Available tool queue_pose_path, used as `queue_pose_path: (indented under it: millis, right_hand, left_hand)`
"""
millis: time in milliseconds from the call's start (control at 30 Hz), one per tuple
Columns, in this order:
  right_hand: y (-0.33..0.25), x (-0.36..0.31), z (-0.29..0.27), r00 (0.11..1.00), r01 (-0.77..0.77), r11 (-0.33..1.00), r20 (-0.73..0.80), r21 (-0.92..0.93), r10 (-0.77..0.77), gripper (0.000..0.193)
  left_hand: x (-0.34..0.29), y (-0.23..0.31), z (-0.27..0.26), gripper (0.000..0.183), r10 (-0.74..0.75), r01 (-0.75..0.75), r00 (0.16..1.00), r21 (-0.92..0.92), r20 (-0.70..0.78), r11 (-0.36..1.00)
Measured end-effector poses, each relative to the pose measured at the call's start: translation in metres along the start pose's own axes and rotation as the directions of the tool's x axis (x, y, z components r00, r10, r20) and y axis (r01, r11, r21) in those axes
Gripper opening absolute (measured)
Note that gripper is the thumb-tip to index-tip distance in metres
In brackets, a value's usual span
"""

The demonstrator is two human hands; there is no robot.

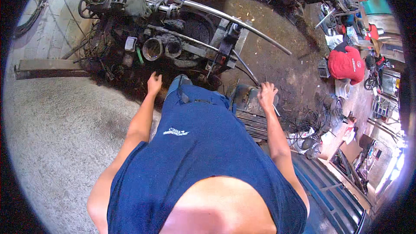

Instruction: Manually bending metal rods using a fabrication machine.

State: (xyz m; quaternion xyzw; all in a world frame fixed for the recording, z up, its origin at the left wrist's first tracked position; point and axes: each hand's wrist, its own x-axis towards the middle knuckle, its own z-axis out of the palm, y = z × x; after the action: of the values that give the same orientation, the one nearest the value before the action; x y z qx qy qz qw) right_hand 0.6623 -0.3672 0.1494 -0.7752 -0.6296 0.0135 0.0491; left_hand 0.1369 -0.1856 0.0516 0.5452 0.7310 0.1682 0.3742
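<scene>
My right hand point(267, 94) is closed round a thin metal rod point(247, 68), which slants up from it toward the machine's dark clamp block point(227, 43). A short end of the rod shows below the hand. My left hand point(154, 82) hangs in front of the machine, fingers loosely bent and apart, with nothing visible in it. Nearest to it are a round metal cup point(152, 49) and a green strip point(139, 55). The greasy machine point(143, 8) carries a long bright bar point(242, 27) that reaches out to the right.
A handwheel point(88, 3) juts from the machine's left end. Beside my right arm lie a stack of metal bars point(251, 125) and tangled wire point(312, 112). A person in a red shirt point(346, 64) bends down at the right. Blue metal frames point(329, 195) stand lower right.
</scene>
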Motion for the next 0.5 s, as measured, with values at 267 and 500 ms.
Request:
queue_pose_path:
  millis: [267,500]
  right_hand:
    - [-0.151,0.093,0.021,0.993,0.113,0.982,-0.002,0.153,-0.114,0.025]
    - [-0.234,0.188,0.048,0.999,-0.016,0.993,0.031,0.118,0.012,0.016]
  left_hand:
    - [0.073,0.06,-0.015,0.05,0.181,-0.172,0.981,-0.116,0.073,0.978]
    - [0.086,-0.023,-0.075,0.047,0.073,-0.069,0.995,-0.064,0.067,0.996]
